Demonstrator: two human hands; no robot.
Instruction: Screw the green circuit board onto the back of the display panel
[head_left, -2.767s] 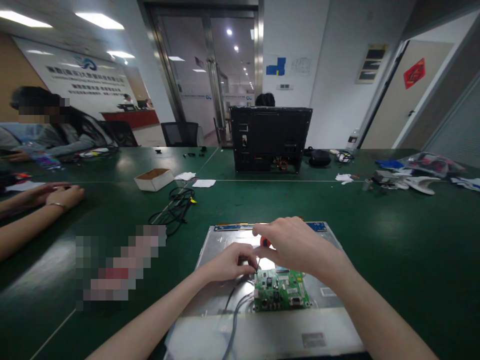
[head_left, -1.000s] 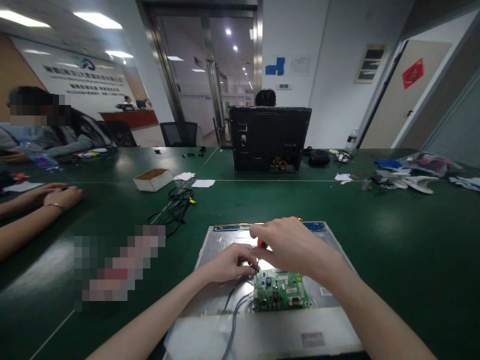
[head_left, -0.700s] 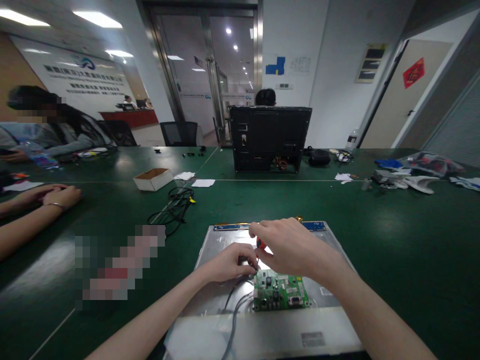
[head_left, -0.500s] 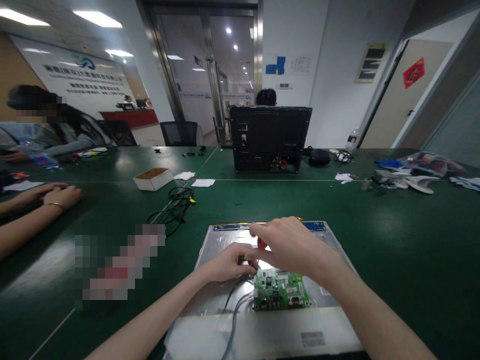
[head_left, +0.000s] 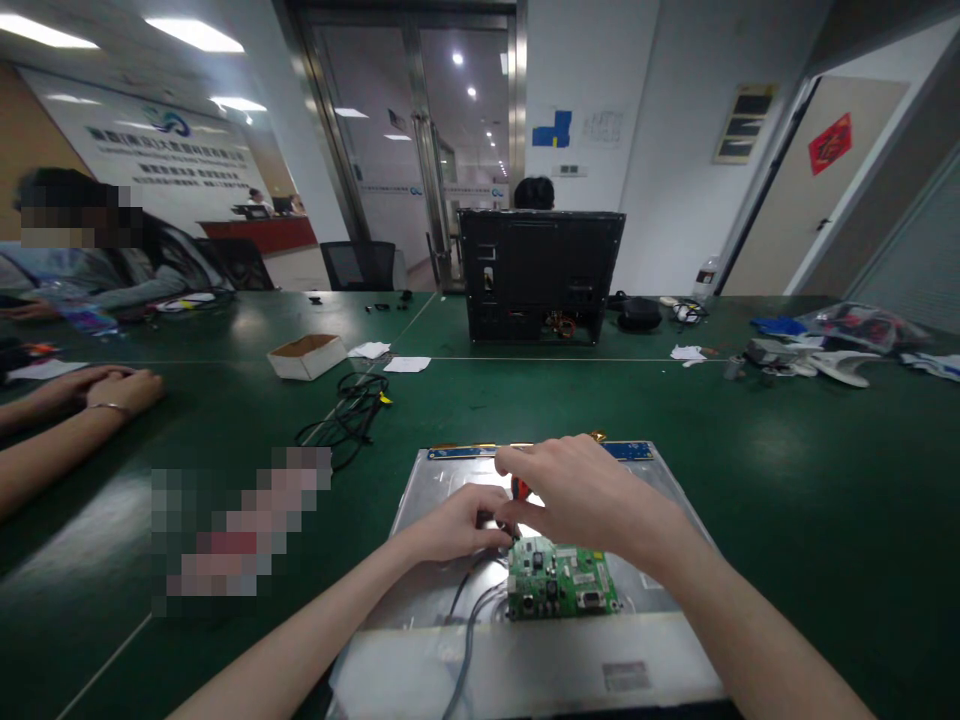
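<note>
We're at a long green table (head_left: 787, 470) in a bright office, glass doors at the back. One metal panel (head_left: 525, 660) lies flat right in front of us, and on it one green circuit board (head_left: 561, 582) with grey cables (head_left: 471, 610) running off its left edge. Our right hand (head_left: 585, 490) is clenched round one red-handled screwdriver (head_left: 519, 490), its tip down at the board's upper left corner. Our left hand (head_left: 457, 522) pinches in beside that tip; what it grips, we can't tell. Further off: one black monitor casing (head_left: 540, 275) standing upright, one open cardboard box (head_left: 307, 357), one coil of black cable (head_left: 349, 410). A co-worker's two hands (head_left: 105, 385) rest at the left.
</note>
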